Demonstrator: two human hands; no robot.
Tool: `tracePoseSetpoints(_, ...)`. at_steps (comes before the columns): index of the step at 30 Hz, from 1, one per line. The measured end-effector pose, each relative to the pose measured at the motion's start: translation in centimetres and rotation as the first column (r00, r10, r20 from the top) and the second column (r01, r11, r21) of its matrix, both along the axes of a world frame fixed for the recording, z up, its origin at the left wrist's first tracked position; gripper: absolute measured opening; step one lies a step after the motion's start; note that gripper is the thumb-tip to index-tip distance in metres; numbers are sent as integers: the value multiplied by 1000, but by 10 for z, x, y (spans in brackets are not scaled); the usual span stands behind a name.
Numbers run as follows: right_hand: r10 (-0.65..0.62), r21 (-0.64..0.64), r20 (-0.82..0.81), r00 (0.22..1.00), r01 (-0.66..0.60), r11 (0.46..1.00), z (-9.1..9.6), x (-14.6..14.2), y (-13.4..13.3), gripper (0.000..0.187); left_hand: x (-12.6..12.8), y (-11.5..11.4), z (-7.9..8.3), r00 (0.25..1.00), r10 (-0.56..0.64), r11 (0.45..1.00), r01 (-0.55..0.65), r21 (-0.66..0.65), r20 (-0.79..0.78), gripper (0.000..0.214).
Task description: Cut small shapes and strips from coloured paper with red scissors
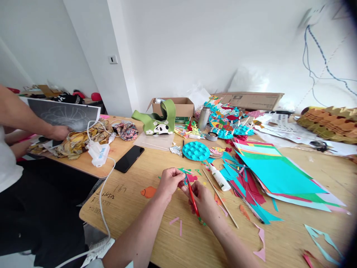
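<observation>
My left hand (169, 182) is closed in a pinch on a small piece of blue paper (185, 179). Beside it, my right hand (205, 201) grips red-handled scissors (193, 197), seen nearly edge-on, their tip at the left fingertips. Green and pink paper scraps (192, 178) lie just beyond my fingers. A white glue bottle (219, 178) and a thin wooden stick (221, 201) rest to the right of my hands. On the left lies an orange paper fish (148, 192). A turquoise scalloped paper disc (196, 150) sits farther back.
Coloured paper sheets (284, 173) are stacked at right, near a pen (251, 208). At left are a black phone (129, 159) and a white power strip (99, 152) with a trailing cable. A green panda bag (160, 124) stands behind. Another person's hand (60, 132) is at far left.
</observation>
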State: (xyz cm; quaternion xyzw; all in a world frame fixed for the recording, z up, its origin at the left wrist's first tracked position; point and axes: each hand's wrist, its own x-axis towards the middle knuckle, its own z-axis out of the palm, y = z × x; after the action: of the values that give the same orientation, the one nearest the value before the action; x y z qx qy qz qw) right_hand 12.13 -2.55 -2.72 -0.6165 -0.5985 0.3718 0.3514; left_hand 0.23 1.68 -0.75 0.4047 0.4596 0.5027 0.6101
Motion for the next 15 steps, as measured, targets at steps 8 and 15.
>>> tracePoseSetpoints(8,6,-10,-22,1000,-6,1000,-1,0,0,42,-1,0,0,1000,-13,1000,13,-9,-14,15)
tracePoseSetpoints(15,2,-35,-33,999,-3,999,-2,0,0,45,-1,-1,0,1000,-17,1000,17,-11,-5,16)
